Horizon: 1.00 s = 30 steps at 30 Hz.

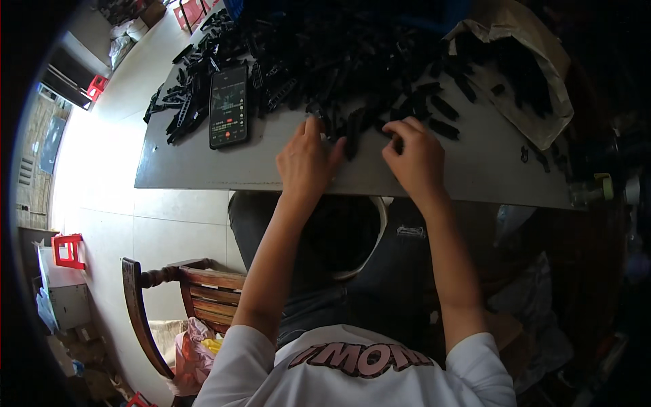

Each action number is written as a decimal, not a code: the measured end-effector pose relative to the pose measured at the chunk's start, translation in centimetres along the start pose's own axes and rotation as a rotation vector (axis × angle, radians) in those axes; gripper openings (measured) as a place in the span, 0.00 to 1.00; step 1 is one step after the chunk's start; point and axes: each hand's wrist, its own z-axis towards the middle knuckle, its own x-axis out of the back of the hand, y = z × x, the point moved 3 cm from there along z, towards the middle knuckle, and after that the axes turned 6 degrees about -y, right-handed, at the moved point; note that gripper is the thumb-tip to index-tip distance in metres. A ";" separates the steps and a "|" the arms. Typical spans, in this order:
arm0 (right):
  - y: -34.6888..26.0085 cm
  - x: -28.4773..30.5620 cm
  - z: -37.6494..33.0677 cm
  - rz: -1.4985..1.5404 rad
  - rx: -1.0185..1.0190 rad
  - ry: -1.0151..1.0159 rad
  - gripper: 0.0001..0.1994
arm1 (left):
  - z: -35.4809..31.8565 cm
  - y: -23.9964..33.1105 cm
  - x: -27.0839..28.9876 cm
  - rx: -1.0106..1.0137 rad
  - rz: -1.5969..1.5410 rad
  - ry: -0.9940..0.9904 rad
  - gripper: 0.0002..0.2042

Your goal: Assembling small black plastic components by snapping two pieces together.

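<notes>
- Left hand (306, 159) rests on the desk (203, 166), fingers loosely spread, fingertips touching a black plastic part (352, 136).
- Right hand (415, 159) has fingers curled, pinching a small black piece (397, 144) beside the pile of black parts (339, 61).

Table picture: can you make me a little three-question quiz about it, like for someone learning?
1. True or false: a phone lies on the table.
2. What colour are the piled parts? A red, B black, C white.
3. Which of the hands is nearer the phone?

Key: 1 true. 2 B. 3 the left hand, not the right hand.
</notes>
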 end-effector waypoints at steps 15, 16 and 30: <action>1.9 -0.4 2.9 -0.745 -0.057 -0.224 0.11 | 1.0 -2.1 0.0 0.351 -1.336 0.061 0.09; 2.0 -0.2 3.1 -0.749 -0.060 -0.234 0.10 | 1.0 -2.0 -0.1 0.371 -1.394 0.055 0.08; 2.6 1.2 1.6 -0.801 0.249 -0.255 0.09 | -4.1 -1.8 -0.1 0.478 -1.753 -0.260 0.07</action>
